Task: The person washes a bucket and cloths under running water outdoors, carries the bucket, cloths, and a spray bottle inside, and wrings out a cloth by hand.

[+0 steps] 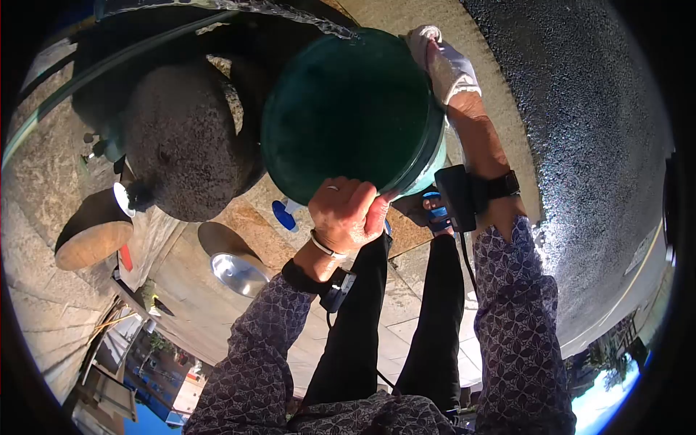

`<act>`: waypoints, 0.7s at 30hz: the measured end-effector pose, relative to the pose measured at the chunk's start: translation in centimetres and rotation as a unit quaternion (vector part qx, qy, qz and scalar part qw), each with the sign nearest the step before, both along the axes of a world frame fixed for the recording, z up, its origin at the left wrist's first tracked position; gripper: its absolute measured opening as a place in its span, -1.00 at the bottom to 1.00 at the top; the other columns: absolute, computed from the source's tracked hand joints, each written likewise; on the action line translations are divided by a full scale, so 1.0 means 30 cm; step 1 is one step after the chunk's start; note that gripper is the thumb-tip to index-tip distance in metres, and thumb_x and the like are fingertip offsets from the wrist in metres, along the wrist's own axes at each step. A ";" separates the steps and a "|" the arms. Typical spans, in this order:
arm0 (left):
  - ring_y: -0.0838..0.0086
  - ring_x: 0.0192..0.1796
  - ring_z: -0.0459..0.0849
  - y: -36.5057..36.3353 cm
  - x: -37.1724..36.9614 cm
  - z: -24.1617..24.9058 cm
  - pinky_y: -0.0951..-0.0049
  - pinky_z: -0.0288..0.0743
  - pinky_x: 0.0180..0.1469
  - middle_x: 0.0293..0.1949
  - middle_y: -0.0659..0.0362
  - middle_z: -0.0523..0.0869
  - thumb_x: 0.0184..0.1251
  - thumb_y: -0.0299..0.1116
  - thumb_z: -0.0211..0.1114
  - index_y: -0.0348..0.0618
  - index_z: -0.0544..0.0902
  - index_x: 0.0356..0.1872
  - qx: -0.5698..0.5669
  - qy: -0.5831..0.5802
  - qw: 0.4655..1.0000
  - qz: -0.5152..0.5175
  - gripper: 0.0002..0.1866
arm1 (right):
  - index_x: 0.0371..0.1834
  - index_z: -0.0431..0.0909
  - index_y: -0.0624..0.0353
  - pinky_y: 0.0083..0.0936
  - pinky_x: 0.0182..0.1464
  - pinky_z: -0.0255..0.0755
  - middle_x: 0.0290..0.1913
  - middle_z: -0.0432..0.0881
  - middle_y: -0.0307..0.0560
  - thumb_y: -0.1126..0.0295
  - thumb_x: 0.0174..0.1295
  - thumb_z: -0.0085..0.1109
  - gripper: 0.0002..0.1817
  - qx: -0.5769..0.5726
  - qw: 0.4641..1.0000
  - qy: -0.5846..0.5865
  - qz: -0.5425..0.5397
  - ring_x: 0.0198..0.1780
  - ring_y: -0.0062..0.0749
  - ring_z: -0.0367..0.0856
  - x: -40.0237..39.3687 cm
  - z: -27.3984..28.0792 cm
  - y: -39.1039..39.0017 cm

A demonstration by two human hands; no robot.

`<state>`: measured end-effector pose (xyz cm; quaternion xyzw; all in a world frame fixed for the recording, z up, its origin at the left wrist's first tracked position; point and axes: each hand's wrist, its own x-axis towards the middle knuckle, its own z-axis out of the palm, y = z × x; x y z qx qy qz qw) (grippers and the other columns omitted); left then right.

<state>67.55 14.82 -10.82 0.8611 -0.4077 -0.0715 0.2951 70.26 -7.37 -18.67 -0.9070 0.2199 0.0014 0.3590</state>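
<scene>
A large round green bucket [348, 109] is tilted, with its dark inside facing me. My left hand [344, 214], bare with a ring and a bracelet, is closed over its near rim. On the far right side of the bucket, my right hand [444, 61] grips the edge in a whitish, wet-looking glove. A clear stream of water [312, 18] runs from the far rim toward the upper left. Just below the bucket, a small blue and white object [284, 214] shows near my left hand.
To the left stands a big dark rounded pot-like thing [181, 145]. A shiny metal bowl [239, 274] and a round brown object [94, 239] are on the paving. A pale hose [94, 72] crosses the upper left. Dark asphalt [580, 145] lies to the right.
</scene>
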 end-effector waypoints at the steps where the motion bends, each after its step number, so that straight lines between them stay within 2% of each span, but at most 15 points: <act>1: 0.31 -0.68 0.41 -0.002 0.000 -0.009 0.39 0.28 -0.57 -0.74 0.20 0.40 -0.04 -0.37 0.30 -0.08 0.36 -0.73 -0.013 -0.010 1.000 0.002 -0.73 | -0.13 0.43 0.29 -0.49 -0.13 0.43 -0.23 0.60 0.01 0.19 0.31 -0.19 -0.63 0.127 0.982 0.034 -0.138 -0.19 -0.24 0.58 -0.028 0.031 0.029; 2: 0.35 -0.70 0.41 -0.001 0.000 -0.016 0.41 0.30 -0.56 -0.76 0.22 0.37 -0.02 -0.33 0.30 -0.06 0.35 -0.71 -0.022 -0.019 1.000 0.002 -0.72 | -0.09 0.42 0.27 -0.54 -0.13 0.41 -0.25 0.59 -0.01 0.23 0.34 -0.25 -0.65 0.399 0.872 -0.125 -0.255 -0.20 -0.35 0.57 -0.080 -0.063 0.074; 3: 0.34 -0.71 0.42 -0.017 0.014 -0.008 0.39 0.30 -0.59 -0.77 0.20 0.38 0.01 -0.31 0.29 -0.08 0.35 -0.72 0.002 -0.028 0.999 0.021 -0.70 | -0.11 0.39 0.29 -0.63 -0.17 0.39 -0.29 0.57 -0.04 0.26 0.33 -0.25 -0.68 0.285 0.907 -0.212 -0.227 -0.24 -0.45 0.55 -0.143 -0.108 0.115; 4: 0.32 -0.71 0.43 -0.045 0.033 -0.007 0.36 0.30 -0.61 -0.77 0.19 0.39 0.02 -0.30 0.29 -0.07 0.35 -0.71 0.008 -0.029 0.998 0.047 -0.70 | -0.09 0.37 0.30 -0.65 -0.17 0.39 -0.26 0.54 -0.05 0.33 0.31 -0.24 -0.72 0.373 0.838 -0.310 -0.252 -0.23 -0.45 0.53 -0.203 -0.126 0.195; 5: 0.30 -0.71 0.44 -0.083 0.057 -0.010 0.33 0.30 -0.62 -0.77 0.18 0.41 0.03 -0.28 0.30 -0.06 0.36 -0.71 0.013 -0.031 0.997 0.074 -0.70 | -0.07 0.34 0.33 -0.64 -0.20 0.41 -0.23 0.51 -0.05 0.36 0.24 -0.07 -0.72 0.402 0.852 -0.241 -0.233 -0.22 -0.38 0.53 -0.235 -0.061 0.220; 6: 0.26 -0.70 0.46 -0.138 0.087 -0.019 0.31 0.31 -0.63 -0.77 0.16 0.43 0.05 -0.24 0.29 -0.06 0.38 -0.71 0.018 -0.051 0.992 0.116 -0.69 | -0.12 0.39 0.33 -0.61 -0.24 0.42 -0.27 0.51 -0.06 0.48 0.10 0.05 -0.73 0.354 0.923 -0.061 -0.139 -0.26 -0.36 0.53 -0.322 -0.056 0.213; 7: 0.22 -0.69 0.48 -0.197 0.121 -0.027 0.29 0.31 -0.64 -0.76 0.15 0.45 0.07 -0.20 0.29 -0.06 0.39 -0.71 0.023 -0.072 0.985 0.157 -0.68 | -0.20 0.44 0.32 -0.60 -0.30 0.43 -0.33 0.51 -0.08 0.56 -0.02 0.09 -0.73 0.174 0.948 -0.203 -0.172 -0.31 -0.37 0.53 -0.323 -0.103 0.286; 9: 0.16 -0.62 0.54 -0.273 0.214 -0.016 0.26 0.34 -0.62 -0.71 0.10 0.53 0.10 -0.11 0.25 -0.07 0.47 -0.67 0.113 -0.042 0.972 0.201 -0.68 | -0.21 0.49 0.29 -0.59 -0.31 0.44 -0.34 0.52 -0.11 0.65 -0.09 0.03 -0.71 0.101 0.986 -0.067 -0.112 -0.32 -0.39 0.54 -0.400 -0.067 0.317; 10: 0.13 -0.58 0.56 -0.298 0.251 -0.018 0.24 0.37 -0.59 -0.68 0.07 0.56 0.11 -0.07 0.22 -0.09 0.50 -0.64 0.113 -0.049 0.970 0.208 -0.67 | -0.17 0.48 0.28 -0.58 -0.31 0.45 -0.34 0.52 -0.12 0.63 -0.04 0.01 -0.70 0.177 0.958 -0.045 -0.223 -0.32 -0.39 0.54 -0.449 -0.114 0.331; 11: 0.10 -0.55 0.58 -0.315 0.284 -0.029 0.22 0.39 -0.56 -0.65 0.04 0.58 0.12 -0.03 0.20 -0.10 0.53 -0.62 0.114 -0.058 0.968 0.214 -0.65 | -0.13 0.47 0.26 -0.58 -0.31 0.45 -0.34 0.52 -0.14 0.62 0.01 0.00 -0.70 0.252 0.909 -0.023 -0.331 -0.33 -0.40 0.54 -0.521 -0.196 0.355; 13: 0.08 -0.52 0.58 -0.326 0.348 -0.064 0.18 0.42 -0.51 -0.63 0.03 0.59 0.13 -0.01 0.18 -0.10 0.55 -0.60 0.102 -0.083 0.970 0.204 -0.64 | -0.12 0.45 0.23 -0.59 -0.31 0.45 -0.33 0.51 -0.15 0.56 0.14 -0.09 -0.76 0.442 0.640 0.011 -0.629 -0.35 -0.40 0.52 -0.624 -0.398 0.327; 15: 0.10 -0.53 0.51 -0.327 0.423 -0.090 0.25 0.34 -0.46 -0.62 0.00 0.54 0.14 -0.05 0.22 -0.15 0.56 -0.53 0.074 -0.081 0.977 0.185 -0.66 | -0.10 0.43 0.17 -0.55 -0.27 0.45 -0.32 0.49 -0.16 0.48 0.24 -0.16 -0.79 0.604 0.499 0.040 -0.620 -0.34 -0.38 0.50 -0.747 -0.585 0.274; 16: 0.09 -0.51 0.51 -0.333 0.453 -0.084 0.26 0.35 -0.43 -0.60 0.00 0.55 0.16 -0.07 0.20 -0.16 0.57 -0.51 0.061 -0.065 0.985 0.150 -0.67 | -0.14 0.44 0.12 -0.50 -0.25 0.43 -0.32 0.49 -0.17 0.48 0.25 -0.16 -0.81 0.586 0.595 0.036 -0.549 -0.34 -0.40 0.47 -0.739 -0.562 0.280; 17: 0.09 -0.50 0.51 -0.332 0.484 -0.082 0.26 0.36 -0.41 -0.58 0.00 0.56 0.17 -0.08 0.19 -0.16 0.58 -0.48 0.049 -0.050 0.991 0.117 -0.68 | -0.20 0.45 0.04 -0.48 -0.25 0.41 -0.36 0.48 -0.24 0.38 0.31 -0.17 -0.84 0.677 0.448 -0.061 -0.580 -0.35 -0.47 0.44 -0.712 -0.593 0.276; 21: 0.08 -0.39 0.58 -0.332 0.508 -0.112 0.31 0.43 -0.28 -0.46 -0.01 0.63 0.19 -0.10 0.17 -0.25 0.58 -0.41 0.054 -0.072 0.989 0.117 -0.66 | -0.35 0.41 -0.06 -0.52 -0.39 0.33 -0.46 0.42 -0.34 0.26 0.33 -0.21 -0.83 0.700 0.392 -0.104 -0.588 -0.45 -0.56 0.39 -0.682 -0.524 0.269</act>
